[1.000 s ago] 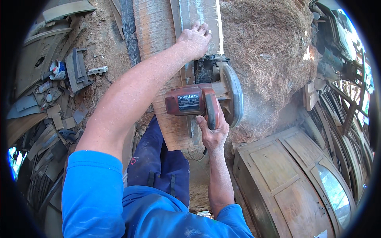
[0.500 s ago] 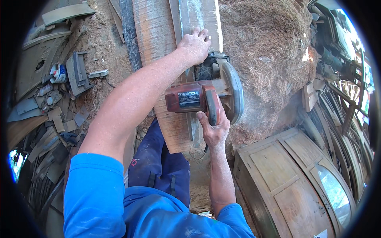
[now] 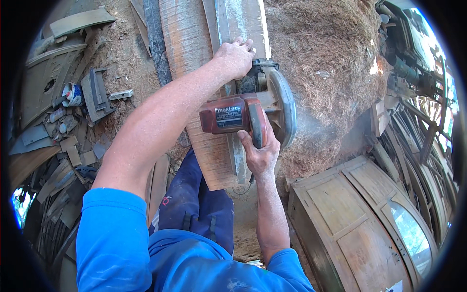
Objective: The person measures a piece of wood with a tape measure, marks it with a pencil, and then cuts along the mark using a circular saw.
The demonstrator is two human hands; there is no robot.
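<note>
My right hand (image 3: 262,156) is wrapped round the rear handle of a dark red circular saw (image 3: 227,117). The saw's rounded blade guard (image 3: 287,109) sits on its right side, along the right edge of a narrow plank (image 3: 245,24). Ahead of the saw, my left hand (image 3: 235,59) lies over the plank with its fingers stretched forward; its heel is close to the saw's front, and I cannot tell whether they touch. Under the narrow plank is a wider wooden board (image 3: 187,36) with rough, weathered grain. The blade itself is hidden.
A big heap of sawdust and shavings (image 3: 331,63) rises on the right, with dust hanging beside the guard. At lower right lies a panelled wooden door (image 3: 335,209). Offcuts (image 3: 75,151) and a tin can (image 3: 74,95) clutter the left. A cord (image 3: 241,191) hangs behind the saw.
The saw and my right hand have shifted slightly forward along the plank. The dust beside the guard looks thicker. My left hand keeps nearly the same place on the plank.
</note>
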